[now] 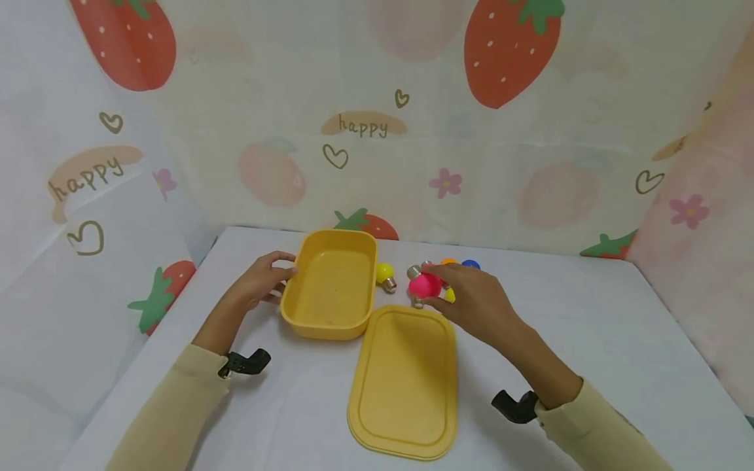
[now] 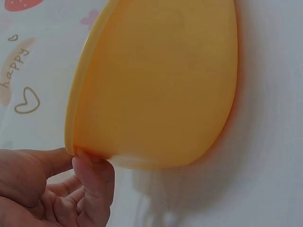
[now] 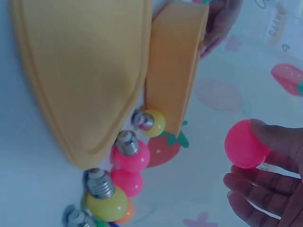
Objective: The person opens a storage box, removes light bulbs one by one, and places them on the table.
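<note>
A yellow plastic container (image 1: 330, 284) stands at the back left of the table, its inside bare. My left hand (image 1: 262, 280) is at its left side; in the left wrist view the thumb (image 2: 94, 177) and a finger pinch its rim. My right hand (image 1: 480, 297) is above a cluster of coloured light bulbs. In the right wrist view it pinches a pink light bulb (image 3: 245, 144) between thumb and fingers; that bulb's base is hidden. Below it lie a yellow bulb (image 3: 106, 203), other pink bulbs (image 3: 132, 156) and an orange one (image 3: 125, 213).
A flat yellow lid (image 1: 406, 386) lies in front of the container, touching or nearly touching its corner. One yellow bulb (image 1: 385, 275) lies by the container's right wall, and a blue bulb (image 1: 470, 264) shows behind my right hand. A patterned cloth (image 1: 365, 183) hangs behind the table.
</note>
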The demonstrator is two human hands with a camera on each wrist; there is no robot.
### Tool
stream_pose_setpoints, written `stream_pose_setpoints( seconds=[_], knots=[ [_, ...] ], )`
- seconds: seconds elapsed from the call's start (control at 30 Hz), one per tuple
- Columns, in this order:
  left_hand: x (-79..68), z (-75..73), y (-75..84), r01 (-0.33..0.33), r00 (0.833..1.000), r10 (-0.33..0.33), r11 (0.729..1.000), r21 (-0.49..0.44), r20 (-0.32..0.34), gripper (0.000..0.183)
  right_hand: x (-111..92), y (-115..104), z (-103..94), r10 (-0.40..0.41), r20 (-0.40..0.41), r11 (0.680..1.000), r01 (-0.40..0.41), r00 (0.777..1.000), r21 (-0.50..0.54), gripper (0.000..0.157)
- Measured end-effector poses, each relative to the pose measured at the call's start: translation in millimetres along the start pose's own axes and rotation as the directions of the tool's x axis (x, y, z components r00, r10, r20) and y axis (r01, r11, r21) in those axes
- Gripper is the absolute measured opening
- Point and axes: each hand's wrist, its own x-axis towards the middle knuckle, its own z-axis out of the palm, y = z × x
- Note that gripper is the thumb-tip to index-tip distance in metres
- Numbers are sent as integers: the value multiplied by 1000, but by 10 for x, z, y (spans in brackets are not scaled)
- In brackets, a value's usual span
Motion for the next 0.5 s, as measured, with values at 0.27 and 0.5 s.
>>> stream_pose_setpoints(
  seconds=[0.27, 0.5],
  knots=[
    [-25, 15, -3, -1, 1000, 1, 1000, 3, -10, 53, -245, 163, -16, 76, 41, 997, -75, 996, -33, 54],
    [-38, 10, 2, -8, 1000, 8, 1000, 11, -11, 53, -440, 326, -34, 63, -8, 998, -63, 998, -9, 51]
  ],
)
